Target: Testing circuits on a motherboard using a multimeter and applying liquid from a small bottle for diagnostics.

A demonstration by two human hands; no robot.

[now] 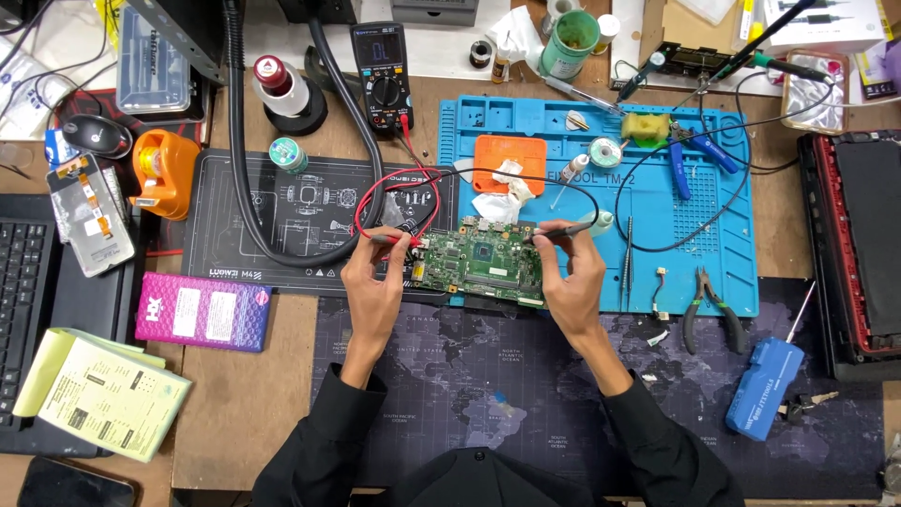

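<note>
A green circuit board [481, 263] lies in the middle of the bench, half on the blue work mat [657, 263]. My left hand [375, 286] holds a red test probe [399, 240] with its tip at the board's left edge. My right hand [572, 282] pinches a black test probe [561, 230] at the board's upper right corner. Red and black leads run from the probes up to a black multimeter [383, 75] at the back. My sleeves are black.
Pliers [706, 305], a blue case [762, 387], a solder spool [606, 151], a sponge [644, 127] and an orange pad [509, 161] sit around the mat. At left are a black mat [282, 211], an orange tape dispenser [161, 174], a pink box [202, 312], a yellow notepad [99, 394] and a keyboard [21, 282].
</note>
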